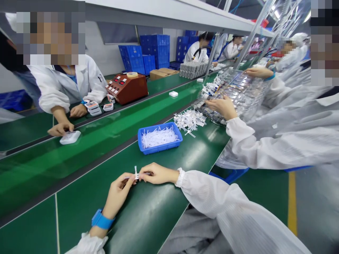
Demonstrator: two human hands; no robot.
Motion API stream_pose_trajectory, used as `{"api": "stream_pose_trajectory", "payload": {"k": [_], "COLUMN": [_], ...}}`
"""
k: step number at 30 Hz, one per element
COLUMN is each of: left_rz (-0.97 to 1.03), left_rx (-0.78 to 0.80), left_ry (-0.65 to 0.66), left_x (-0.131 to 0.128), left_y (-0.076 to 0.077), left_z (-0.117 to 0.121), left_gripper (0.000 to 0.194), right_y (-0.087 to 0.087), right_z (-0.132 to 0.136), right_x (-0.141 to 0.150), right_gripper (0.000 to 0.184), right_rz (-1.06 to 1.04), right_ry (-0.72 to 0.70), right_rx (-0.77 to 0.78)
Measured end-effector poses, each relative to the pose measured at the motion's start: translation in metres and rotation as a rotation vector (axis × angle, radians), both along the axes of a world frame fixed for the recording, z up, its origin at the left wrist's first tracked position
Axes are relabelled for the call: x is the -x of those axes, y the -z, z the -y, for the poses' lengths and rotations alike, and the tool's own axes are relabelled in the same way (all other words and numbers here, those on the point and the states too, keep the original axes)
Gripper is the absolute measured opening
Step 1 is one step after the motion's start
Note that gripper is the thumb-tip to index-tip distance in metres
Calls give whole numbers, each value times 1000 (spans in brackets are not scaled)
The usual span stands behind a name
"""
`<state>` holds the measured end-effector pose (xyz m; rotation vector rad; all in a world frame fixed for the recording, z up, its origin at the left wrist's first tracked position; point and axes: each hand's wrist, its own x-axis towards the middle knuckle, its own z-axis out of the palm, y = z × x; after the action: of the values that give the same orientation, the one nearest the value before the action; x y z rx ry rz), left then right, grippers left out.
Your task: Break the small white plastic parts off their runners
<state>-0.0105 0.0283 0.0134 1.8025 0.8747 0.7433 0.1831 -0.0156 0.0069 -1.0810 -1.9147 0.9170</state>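
My left hand (119,192) and my right hand (156,173) meet over the green bench top (148,218), both pinching one small white plastic strip (136,173) that stands upright between the fingertips. A blue band (102,220) sits on my left wrist; a white sleeve covers my right arm. Just beyond my hands lies a blue tray (160,138) filled with several more white strips.
A loose heap of white strips (188,120) lies past the tray. A co-worker on my right handles clear plastic trays (238,92). Across the green conveyor belt (87,141) another person presses a white device (70,137). A brown box with red displays (128,88) stands behind.
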Motion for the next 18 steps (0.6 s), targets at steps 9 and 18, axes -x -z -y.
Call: {"api": "stream_pose_trajectory", "payload": {"k": [9, 18], "left_rz": [2, 13], "left_rx": [-25, -25], "left_ry": [-5, -25], "left_x": [1, -1], "left_y": [0, -2], "left_z": [2, 3], "left_gripper": [24, 27], "right_y": [0, 2], "right_z": [0, 0], "right_x": [1, 1], "right_gripper": [16, 18], "right_rz": [3, -2], "right_ry": [9, 1], "right_rx": [-7, 23]}}
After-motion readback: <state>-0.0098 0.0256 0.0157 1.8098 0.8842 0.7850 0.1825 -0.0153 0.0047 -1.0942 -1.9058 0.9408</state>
